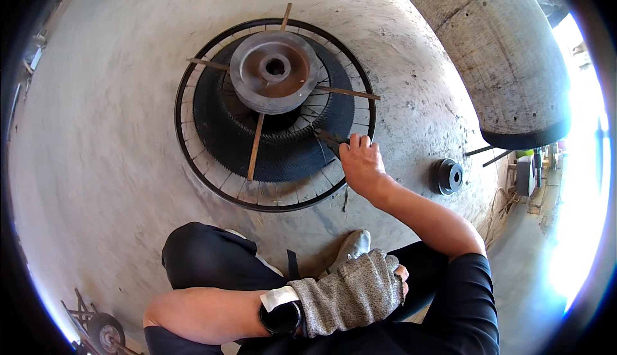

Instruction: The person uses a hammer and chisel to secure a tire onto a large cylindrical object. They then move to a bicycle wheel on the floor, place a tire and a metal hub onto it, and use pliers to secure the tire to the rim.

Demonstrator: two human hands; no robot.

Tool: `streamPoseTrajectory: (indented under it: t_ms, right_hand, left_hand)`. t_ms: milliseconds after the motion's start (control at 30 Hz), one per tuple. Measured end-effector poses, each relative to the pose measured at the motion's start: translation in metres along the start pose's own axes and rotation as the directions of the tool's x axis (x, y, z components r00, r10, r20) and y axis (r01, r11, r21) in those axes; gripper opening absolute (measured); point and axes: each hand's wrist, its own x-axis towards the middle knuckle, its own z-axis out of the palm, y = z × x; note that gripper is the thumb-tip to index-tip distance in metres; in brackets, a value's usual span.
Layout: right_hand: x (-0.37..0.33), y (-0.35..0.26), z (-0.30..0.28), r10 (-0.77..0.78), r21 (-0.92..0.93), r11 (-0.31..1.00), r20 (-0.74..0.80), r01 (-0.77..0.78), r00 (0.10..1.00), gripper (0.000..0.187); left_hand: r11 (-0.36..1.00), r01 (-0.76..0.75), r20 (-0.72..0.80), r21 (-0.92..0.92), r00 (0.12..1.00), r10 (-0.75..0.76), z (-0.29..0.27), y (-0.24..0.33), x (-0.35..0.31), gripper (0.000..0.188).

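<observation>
My right hand [361, 161] is bare and closed around a dark tool that looks like pliers [331, 140]. The tip of it reaches the inner edge of a black ridged ring [222, 146], which lies in a spoked wheel rim [275, 208] on the floor. On top of that ring rests a round grey metal pulley [274, 71] with a bored centre. Several thin, rusty-brown strips [256, 146] stick out from under the pulley. Across my lap lies my left hand [350, 294] in a grey fingerless glove, its fingers curled; the palm is hidden.
A small black pulley [448, 176] lies on the floor to the right. A large pale cylinder with a dark rim [508, 53] looms at the upper right. At the lower left stands a small wheel on a frame [105, 332]. My shoe [353, 246] is close to the rim.
</observation>
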Motion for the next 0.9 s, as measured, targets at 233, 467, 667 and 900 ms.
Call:
streamPoseTrajectory:
  t_ms: [233, 467, 667, 900]
  right_hand:
    - [0.006, 0.003, -0.037, -0.058, 0.208, 0.978, 0.166, 0.023, 0.984, 0.025]
    - [0.012, 0.015, -0.047, -0.092, 0.138, 0.987, 0.087, 0.080, 0.992, 0.029]
    - [0.015, 0.013, -0.042, 0.052, 0.276, 0.959, 0.027, -0.057, 0.998, 0.027]
    - [0.035, 0.027, -0.040, -0.105, 0.050, 0.993, -0.005, 0.105, 0.994, 0.021]
  left_hand:
    - [0.996, 0.031, 0.010, -0.084, 0.999, -0.030, -0.013, -0.009, 0.003, 0.021]
    - [0.992, 0.084, 0.101, -0.099, 0.992, -0.074, -0.015, -0.006, -0.004, 0.023]
    - [0.997, 0.053, 0.296, -0.063, 0.955, -0.032, -0.014, -0.013, 0.002, 0.021]
    - [0.968, 0.116, 0.291, -0.223, 0.956, -0.048, -0.025, -0.021, 0.007, 0.022]
